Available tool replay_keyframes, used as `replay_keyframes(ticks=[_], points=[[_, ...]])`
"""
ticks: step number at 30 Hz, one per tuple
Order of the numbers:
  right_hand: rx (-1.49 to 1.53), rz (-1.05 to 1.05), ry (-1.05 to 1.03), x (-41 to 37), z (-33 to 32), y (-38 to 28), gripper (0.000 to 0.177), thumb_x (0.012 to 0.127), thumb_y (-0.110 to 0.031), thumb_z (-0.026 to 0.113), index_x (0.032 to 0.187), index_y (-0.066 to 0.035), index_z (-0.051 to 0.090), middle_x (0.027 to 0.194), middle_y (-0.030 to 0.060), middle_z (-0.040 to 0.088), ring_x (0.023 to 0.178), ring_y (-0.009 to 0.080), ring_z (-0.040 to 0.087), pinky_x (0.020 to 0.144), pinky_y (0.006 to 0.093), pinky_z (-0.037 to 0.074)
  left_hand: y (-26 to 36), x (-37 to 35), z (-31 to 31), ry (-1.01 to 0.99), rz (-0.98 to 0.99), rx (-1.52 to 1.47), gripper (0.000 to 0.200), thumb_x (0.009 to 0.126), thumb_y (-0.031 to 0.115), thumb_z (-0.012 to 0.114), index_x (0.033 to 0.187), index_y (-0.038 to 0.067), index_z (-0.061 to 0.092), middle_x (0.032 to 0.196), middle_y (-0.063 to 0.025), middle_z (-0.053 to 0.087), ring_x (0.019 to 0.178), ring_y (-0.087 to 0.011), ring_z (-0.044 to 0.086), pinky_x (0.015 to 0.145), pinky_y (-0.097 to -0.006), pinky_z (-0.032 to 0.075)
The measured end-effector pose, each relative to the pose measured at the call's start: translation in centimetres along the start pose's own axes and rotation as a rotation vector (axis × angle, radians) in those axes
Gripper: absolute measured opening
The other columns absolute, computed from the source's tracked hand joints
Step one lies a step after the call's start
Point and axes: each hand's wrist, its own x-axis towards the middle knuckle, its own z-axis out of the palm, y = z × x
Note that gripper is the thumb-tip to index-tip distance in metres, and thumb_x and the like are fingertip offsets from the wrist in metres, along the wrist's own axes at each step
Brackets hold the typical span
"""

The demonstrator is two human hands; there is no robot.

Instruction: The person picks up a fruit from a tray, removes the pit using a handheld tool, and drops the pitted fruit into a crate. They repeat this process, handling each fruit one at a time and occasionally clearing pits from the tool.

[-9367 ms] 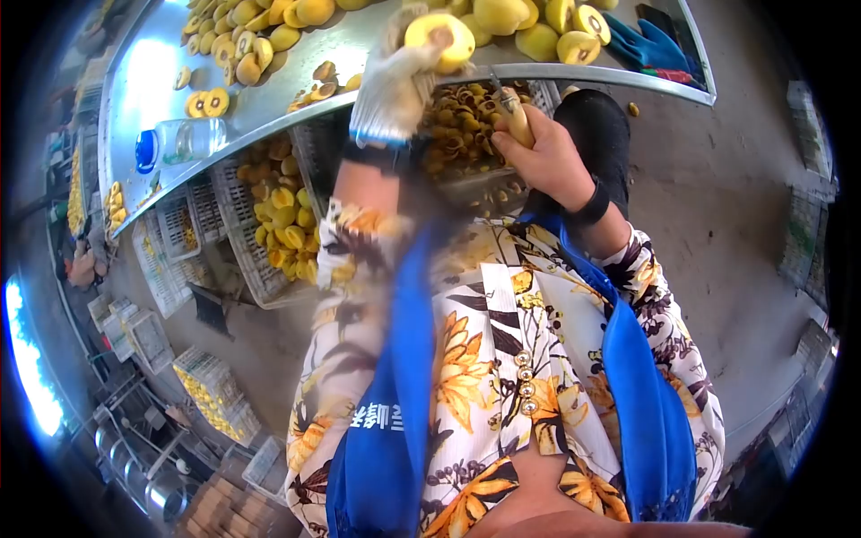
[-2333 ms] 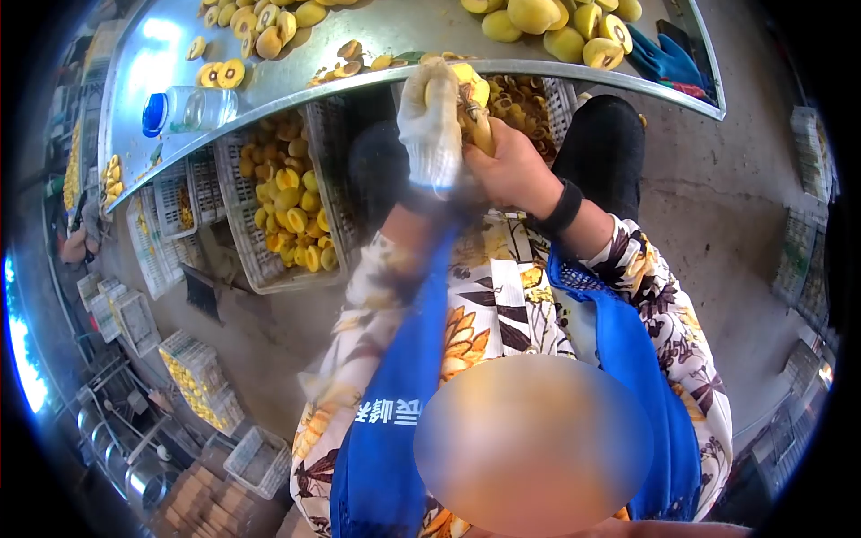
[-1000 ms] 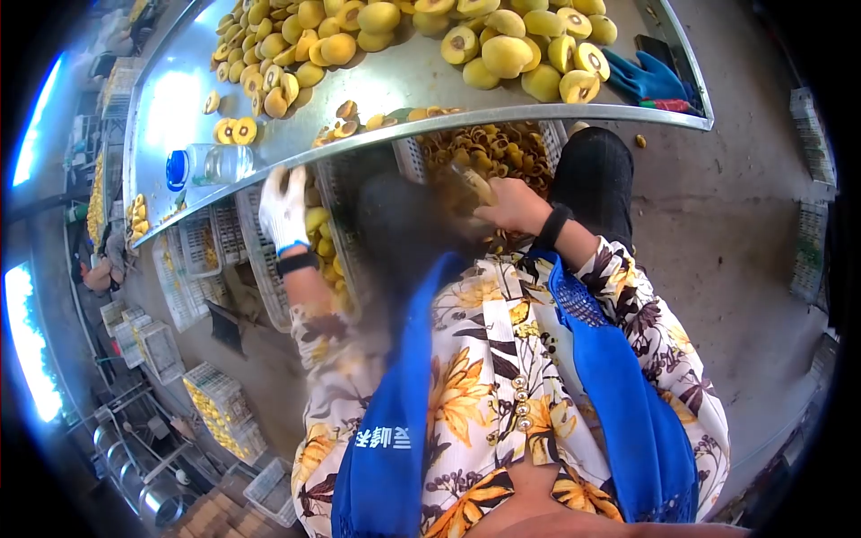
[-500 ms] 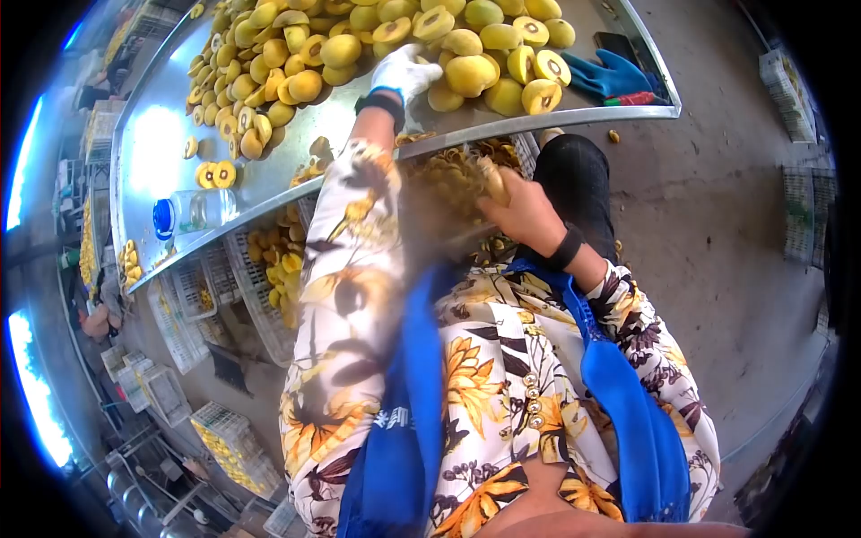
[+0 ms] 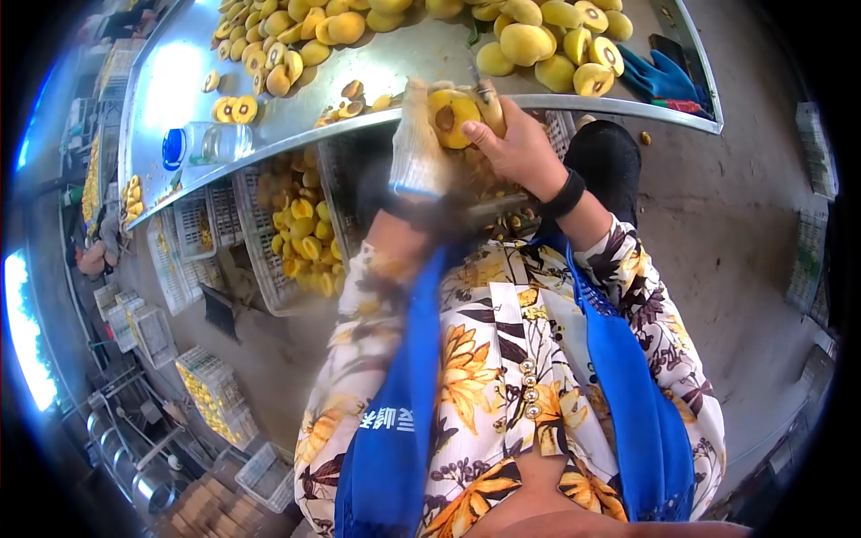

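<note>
In a white knit glove, my left hand (image 5: 417, 148) is closed around a yellow peach half (image 5: 453, 117), its cut face and brown pit turned up. My bare right hand (image 5: 527, 151) grips a small tool with a pale handle (image 5: 490, 106), held close against the fruit. Its working end is hidden, so I cannot tell its kind. My right thumb lies by the peach's edge. Both hands meet just over the front edge of the metal table (image 5: 583, 102).
Beyond my hands lie heaped peaches (image 5: 529, 43), some cut open. A blue glove (image 5: 659, 76) rests at the right corner, a clear bottle with a blue cap (image 5: 174, 149) at the left. Below stands a crate (image 5: 260, 238) with peach halves (image 5: 305, 235).
My left hand has come back from the peach pile with a peach half and met my right hand, which still grips the pale-handled tool. The view has shifted slightly.
</note>
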Motion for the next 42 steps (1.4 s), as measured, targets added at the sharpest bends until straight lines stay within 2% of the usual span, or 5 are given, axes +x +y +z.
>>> replay_keyframes(ticks=[4, 23, 33, 38, 42], points=[[-0.277, -0.017, 0.062, -1.5, 0.0, -0.9, 0.038, 0.083, -0.027, 0.063, 0.104, 0.000, 0.046, 0.075, 0.0244, 0.060, 0.074, 0.0438, 0.058, 0.064, 0.0458, 0.046, -0.9, 1.1, -0.9, 0.057, 0.107, -0.107, 0.043, 0.093, 0.047, 0.042, 0.098, 0.006, 0.053, 0.092, -0.0094, 0.059, 0.083, -0.0241, 0.059, 0.071, -0.0378, 0.050], [-0.265, 0.068, -0.231, -3.7, 1.8, -0.1, 0.026, 0.082, -0.017, 0.057, 0.091, 0.003, 0.044, 0.075, 0.0300, 0.057, 0.074, 0.0461, 0.055, 0.066, 0.0478, 0.045, -2.7, 2.4, -2.7, 0.030, 0.398, 0.314, 0.037, 0.093, 0.034, 0.051, 0.091, -0.002, 0.060, 0.076, -0.0075, 0.061, 0.063, -0.0128, 0.058, 0.056, -0.0239, 0.047], [0.317, 0.468, -0.342, -3.4, 2.4, -1.4, 0.018, 0.083, -0.013, 0.055, 0.097, -0.004, 0.048, 0.060, 0.0011, 0.052, 0.040, 0.0072, 0.045, 0.036, 0.0211, 0.036, -2.2, 1.2, -3.5, -0.138, 0.275, -0.025, 0.033, 0.093, 0.032, 0.051, 0.101, 0.000, 0.052, 0.078, -0.0095, 0.057, 0.063, -0.0180, 0.058, 0.053, -0.0295, 0.050], [0.317, 0.446, -0.375, -4.0, 3.4, 0.0, 0.016, 0.083, -0.013, 0.054, 0.095, -0.004, 0.047, 0.060, 0.0006, 0.052, 0.039, 0.0071, 0.045, 0.036, 0.0219, 0.036, -1.5, 1.9, -3.7, -0.169, -0.019, -0.172, 0.032, 0.093, 0.033, 0.051, 0.096, 0.001, 0.052, 0.072, -0.0095, 0.056, 0.061, -0.0199, 0.057, 0.051, -0.0312, 0.050], [0.321, 0.462, -0.382, -4.1, 2.9, -0.7, 0.012, 0.083, -0.013, 0.054, 0.091, -0.007, 0.047, 0.061, 0.0001, 0.051, 0.040, 0.0072, 0.045, 0.036, 0.0214, 0.036, -1.9, 1.4, -2.9, -0.023, 0.288, 0.128, 0.032, 0.094, 0.030, 0.048, 0.094, -0.001, 0.054, 0.073, -0.0130, 0.059, 0.058, -0.0225, 0.058, 0.049, -0.0317, 0.049]])
